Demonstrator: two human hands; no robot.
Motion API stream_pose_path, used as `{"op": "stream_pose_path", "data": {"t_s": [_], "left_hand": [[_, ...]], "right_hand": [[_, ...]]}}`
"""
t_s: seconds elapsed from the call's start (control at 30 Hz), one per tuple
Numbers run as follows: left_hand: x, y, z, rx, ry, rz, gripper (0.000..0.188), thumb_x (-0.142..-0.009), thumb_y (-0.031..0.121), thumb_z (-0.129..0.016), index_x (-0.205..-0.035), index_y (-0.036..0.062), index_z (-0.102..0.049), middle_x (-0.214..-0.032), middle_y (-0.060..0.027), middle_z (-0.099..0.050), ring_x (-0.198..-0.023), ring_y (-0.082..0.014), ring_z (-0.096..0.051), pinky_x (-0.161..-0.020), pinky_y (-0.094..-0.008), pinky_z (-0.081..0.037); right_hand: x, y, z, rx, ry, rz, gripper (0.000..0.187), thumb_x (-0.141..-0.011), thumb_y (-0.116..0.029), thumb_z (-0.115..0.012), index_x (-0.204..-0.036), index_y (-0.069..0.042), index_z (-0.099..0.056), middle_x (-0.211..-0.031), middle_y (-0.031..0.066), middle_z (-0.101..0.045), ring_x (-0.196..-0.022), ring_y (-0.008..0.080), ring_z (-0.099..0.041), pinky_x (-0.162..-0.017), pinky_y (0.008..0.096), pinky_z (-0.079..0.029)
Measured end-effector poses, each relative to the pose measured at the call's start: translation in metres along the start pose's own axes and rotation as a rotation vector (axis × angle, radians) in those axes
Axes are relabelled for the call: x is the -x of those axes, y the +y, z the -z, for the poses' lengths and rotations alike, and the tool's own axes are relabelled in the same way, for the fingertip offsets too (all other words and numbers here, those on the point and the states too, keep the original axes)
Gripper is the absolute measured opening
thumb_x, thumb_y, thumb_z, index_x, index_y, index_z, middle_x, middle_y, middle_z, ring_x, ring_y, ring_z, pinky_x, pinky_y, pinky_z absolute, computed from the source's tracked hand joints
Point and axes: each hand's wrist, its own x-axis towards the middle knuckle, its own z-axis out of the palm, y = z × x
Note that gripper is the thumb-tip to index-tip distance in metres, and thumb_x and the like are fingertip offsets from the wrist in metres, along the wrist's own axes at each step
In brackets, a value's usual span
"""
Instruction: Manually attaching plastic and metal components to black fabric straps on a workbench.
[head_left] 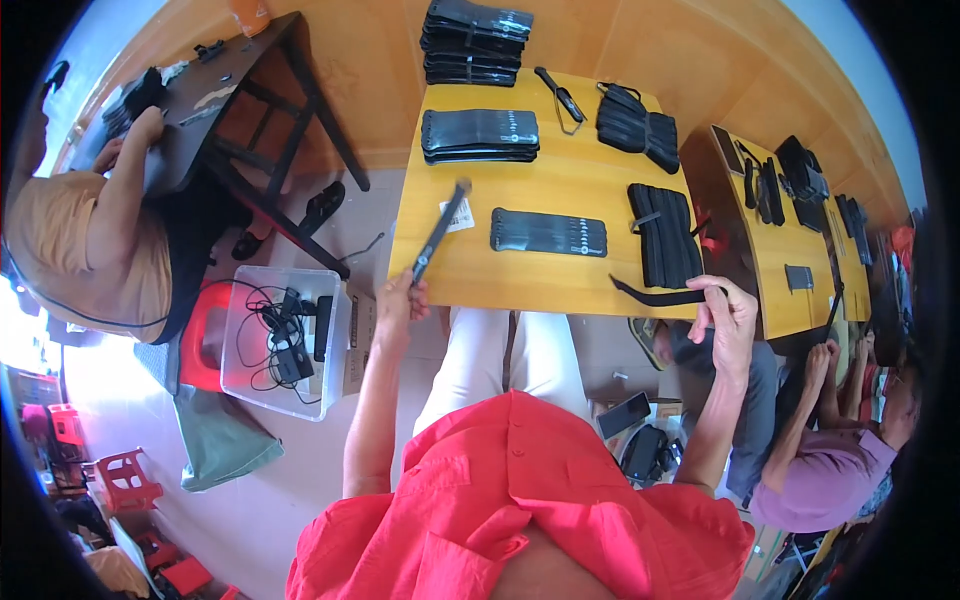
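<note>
Red shirt [490, 450] is cropped below; left hand [402, 300] and right hand [730, 320] grip partly hidden black strips [432, 244] [655, 297].

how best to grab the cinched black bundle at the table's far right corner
Take the bundle across its narrowed middle, probably from above: it draws in there while its ends flare wider, and nothing lies on top of it.
</note>
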Motion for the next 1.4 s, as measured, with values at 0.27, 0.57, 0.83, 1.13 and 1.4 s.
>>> {"op": "stream_pose_path", "data": {"t_s": [0.27,0.57,0.83,1.13,1.4], "left_hand": [[0.003,-0.025,0.000,-0.619,0.326,-0.134,0.056,-0.088,0.044,-0.043,-0.071,-0.0052,-0.063,-0.066,-0.0185,-0.063,-0.057,-0.0289,-0.062,-0.053,-0.0378,-0.048],[0.048,0.039,-0.018,-0.984,0.306,-0.447,0.051,-0.082,0.048,-0.052,-0.095,-0.0003,-0.063,-0.091,-0.0203,-0.063,-0.087,-0.0374,-0.060,-0.080,-0.0443,-0.046],[0.113,0.066,-0.104,-0.334,-0.770,-0.880,0.040,-0.078,0.027,-0.068,-0.107,0.0017,-0.056,-0.086,-0.0112,-0.059,-0.076,-0.0208,-0.056,-0.069,-0.0333,-0.044],[0.055,0.033,-0.060,-0.422,-0.981,-0.228,0.017,-0.086,0.015,-0.057,-0.086,-0.0021,-0.060,-0.066,-0.0020,-0.055,-0.060,-0.0058,-0.052,-0.052,-0.0204,-0.042],[0.019,0.016,-0.069,-0.316,-0.570,-0.121,0.012,-0.083,0.011,-0.061,-0.088,-0.0001,-0.063,-0.069,-0.0026,-0.060,-0.057,-0.0077,-0.056,-0.053,-0.0202,-0.048]], "right_hand": [[-0.001,0.003,-0.007,-0.004,0.050,-0.013,0.022,-0.090,-0.016,-0.051,-0.089,0.004,-0.061,-0.052,0.0016,-0.048,-0.041,0.0067,-0.046,-0.042,0.0205,-0.042],[0.006,0.006,-0.009,-0.011,-0.151,0.125,0.009,-0.080,-0.004,-0.053,-0.078,0.004,-0.057,-0.070,0.0068,-0.052,-0.051,0.0107,-0.052,-0.050,0.0219,-0.043],[-0.007,-0.041,-0.092,0.161,-0.641,0.419,0.018,-0.071,0.003,-0.058,-0.089,0.002,-0.062,-0.079,0.0114,-0.062,-0.070,0.0216,-0.063,-0.063,0.0288,-0.049],[-0.007,0.042,-0.050,0.074,-0.302,-0.191,0.016,-0.079,0.005,-0.059,-0.096,0.005,-0.057,-0.080,0.0073,-0.063,-0.066,0.0127,-0.064,-0.058,0.0206,-0.052],[-0.021,0.104,-0.055,-0.125,-0.102,-0.385,0.020,-0.082,-0.013,-0.062,-0.095,0.002,-0.060,-0.071,0.0080,-0.062,-0.061,0.0137,-0.063,-0.052,0.0208,-0.049]]}}
